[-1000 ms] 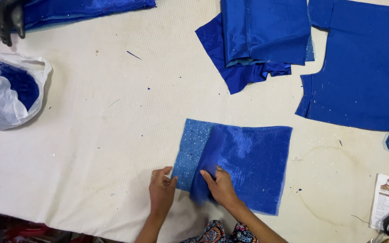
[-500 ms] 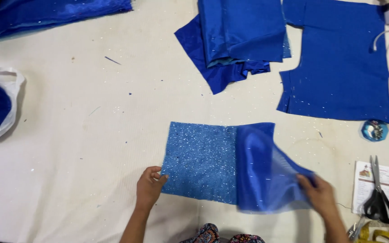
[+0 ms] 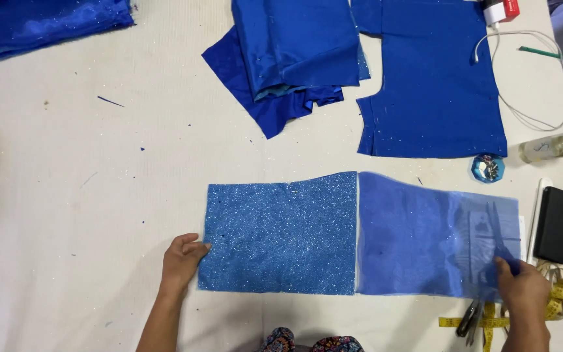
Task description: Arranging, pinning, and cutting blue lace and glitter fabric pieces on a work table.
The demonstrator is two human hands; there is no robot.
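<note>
The fingers of the left hand lay flat and a little spread, pressing down the left edge of the glittery blue cloth and gripping nothing. The fingers of the right hand were bent at the lower right corner of the thin see-through blue cloth; they touched it, but I could not tell if they pinched it or only pushed on it. The two cloths lay flat, side by side, on the pale worktop, meeting at a straight line in the middle. The glittery one looked a bit stiff and rough, so it would likely stay put. The thin one looked very light, soft and slippery, so it could slide or wrinkle; its corners and edges seemed the best places to hold. Scissors showed through the thin cloth. Nearby were a yellow tape measure, a black case, a small round pin dish and more folded blue cloth.
</note>
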